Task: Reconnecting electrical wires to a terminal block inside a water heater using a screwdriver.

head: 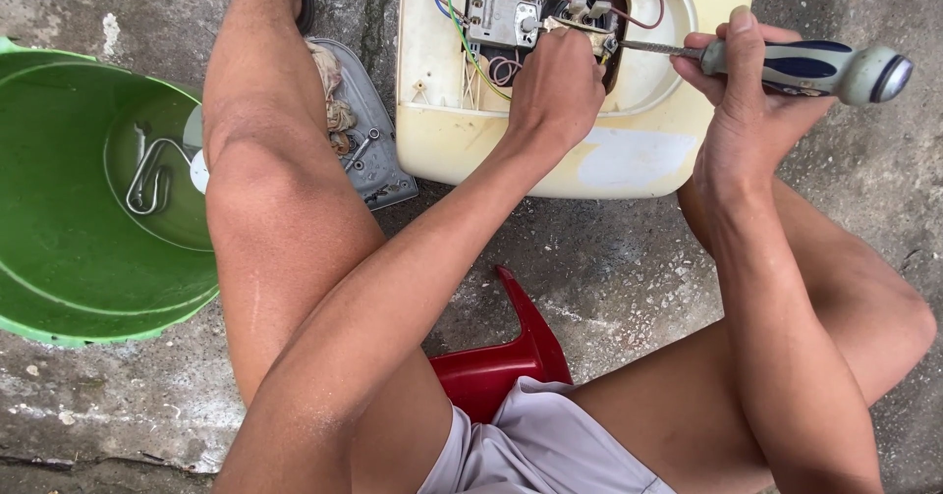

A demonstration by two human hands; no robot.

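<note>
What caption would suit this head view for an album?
Left hand steadies wiring inside a cream appliance while right hand drives a screwdriver; green bucket alongside.

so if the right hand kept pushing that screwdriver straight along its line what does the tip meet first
Probably the wired metal part inside the cream casing, beside the left hand. The right hand aims the screwdriver leftward; depth is unclear.

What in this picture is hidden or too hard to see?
Head view:
- Screwdriver tip and the screw: hidden behind the left hand.
- Cream appliance: cut off by the top edge.
- Green bucket: cut off at the left edge.
- Small parts on the grey cover: too small to identify.
</note>
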